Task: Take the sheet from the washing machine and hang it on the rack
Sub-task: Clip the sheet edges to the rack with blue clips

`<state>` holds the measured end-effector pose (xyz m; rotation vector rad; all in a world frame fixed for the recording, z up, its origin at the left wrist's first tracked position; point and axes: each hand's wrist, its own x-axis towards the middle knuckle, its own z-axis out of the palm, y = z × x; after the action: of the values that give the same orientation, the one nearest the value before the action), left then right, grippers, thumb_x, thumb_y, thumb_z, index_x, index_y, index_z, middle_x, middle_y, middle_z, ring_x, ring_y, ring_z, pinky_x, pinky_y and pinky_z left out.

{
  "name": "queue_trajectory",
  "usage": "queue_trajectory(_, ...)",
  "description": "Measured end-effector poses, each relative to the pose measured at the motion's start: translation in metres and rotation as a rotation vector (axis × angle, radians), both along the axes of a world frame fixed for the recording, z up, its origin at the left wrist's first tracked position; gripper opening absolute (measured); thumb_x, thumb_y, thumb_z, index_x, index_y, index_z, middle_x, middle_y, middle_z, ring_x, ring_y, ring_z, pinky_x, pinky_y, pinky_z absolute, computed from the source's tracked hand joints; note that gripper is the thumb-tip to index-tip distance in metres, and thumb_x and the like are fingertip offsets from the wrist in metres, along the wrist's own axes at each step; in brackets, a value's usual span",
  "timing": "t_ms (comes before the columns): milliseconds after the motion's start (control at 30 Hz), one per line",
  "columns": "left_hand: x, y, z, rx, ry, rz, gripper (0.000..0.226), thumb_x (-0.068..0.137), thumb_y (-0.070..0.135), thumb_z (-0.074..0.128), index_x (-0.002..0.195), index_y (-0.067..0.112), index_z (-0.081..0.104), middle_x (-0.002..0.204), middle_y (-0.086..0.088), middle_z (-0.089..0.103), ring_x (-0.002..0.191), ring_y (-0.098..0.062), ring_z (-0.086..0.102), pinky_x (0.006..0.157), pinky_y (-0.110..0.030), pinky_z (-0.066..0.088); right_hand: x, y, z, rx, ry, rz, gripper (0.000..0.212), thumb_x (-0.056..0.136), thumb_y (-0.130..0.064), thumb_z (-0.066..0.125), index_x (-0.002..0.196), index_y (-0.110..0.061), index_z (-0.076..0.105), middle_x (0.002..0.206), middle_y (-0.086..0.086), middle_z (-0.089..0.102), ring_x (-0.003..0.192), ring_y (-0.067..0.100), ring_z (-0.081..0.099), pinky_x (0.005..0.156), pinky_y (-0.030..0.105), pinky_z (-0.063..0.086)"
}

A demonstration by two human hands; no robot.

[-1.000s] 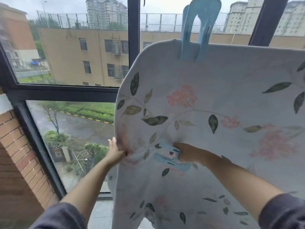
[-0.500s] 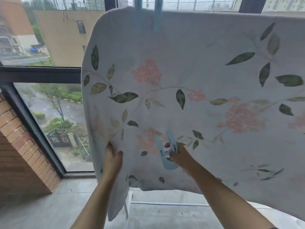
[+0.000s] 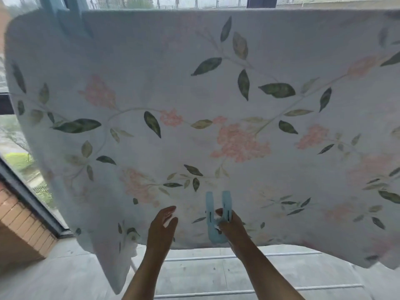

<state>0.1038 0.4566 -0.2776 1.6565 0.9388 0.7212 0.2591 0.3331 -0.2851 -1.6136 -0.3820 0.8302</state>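
Across the view, the sheet (image 3: 194, 100) hangs spread, a peg (image 3: 65, 16) clamped at 11 o'clock. At 6 o'clock my right grip (image 3: 232, 227) pinches a blue clip (image 3: 213, 219) near its lower edge; left grip (image 3: 162, 226) hovers spread beside it. I judge securing underway; next, seat that clip squarely.

Single head-worn wide-angle view, facing forward and slightly down, very near the hanging white fabric sheet with pink flowers and green leaves (image 3: 194, 94), nearly frame-filling; left hand (image 3: 161, 228) and right hand (image 3: 233, 229), pinching a light blue plastic peg (image 3: 210, 213), low at centre.
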Motion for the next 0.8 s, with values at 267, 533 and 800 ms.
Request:
queue_trajectory(267, 0.111, -0.031, 0.017, -0.086, -0.06, -0.361, 0.039, 0.087, 0.011, 0.066, 0.122, 0.022, 0.052, 0.118, 0.005, 0.062, 0.108, -0.008, 0.059, 0.095, -0.025, 0.047, 0.05, -0.017, 0.005, 0.002, -0.068, -0.09, 0.033, 0.086, 0.009, 0.045, 0.092, -0.022, 0.055, 0.083, 0.007, 0.054, 0.072, 0.016, 0.055, 0.057, 0.014, 0.047)
queue_trajectory(533, 0.232, -0.053, 0.041, 0.029, -0.129, -0.57, 0.039, 0.08, 0.005, 0.071, 0.115, 0.021, 0.061, 0.102, 0.005, 0.068, 0.086, -0.002, 0.064, 0.073, -0.014, 0.05, 0.163, -0.057, 0.022, 0.011, -0.182, -0.187, 0.028, 0.087, 0.012, 0.044, 0.102, -0.011, 0.054, 0.086, 0.01, 0.054, 0.071, 0.015, 0.056, 0.051, 0.011, 0.046)
queue_trajectory(800, 0.312, -0.109, 0.041, -0.079, -0.191, -0.537, 0.036, 0.079, -0.001, 0.072, 0.11, 0.014, 0.062, 0.101, 0.0, 0.069, 0.079, -0.005, 0.068, 0.072, -0.02, 0.055, 0.233, -0.131, 0.015, 0.243, -0.124, -0.278, 0.06, 0.066, -0.023, 0.08, 0.12, -0.015, 0.053, 0.107, 0.005, 0.063, 0.095, 0.018, 0.065, 0.071, 0.024, 0.055)
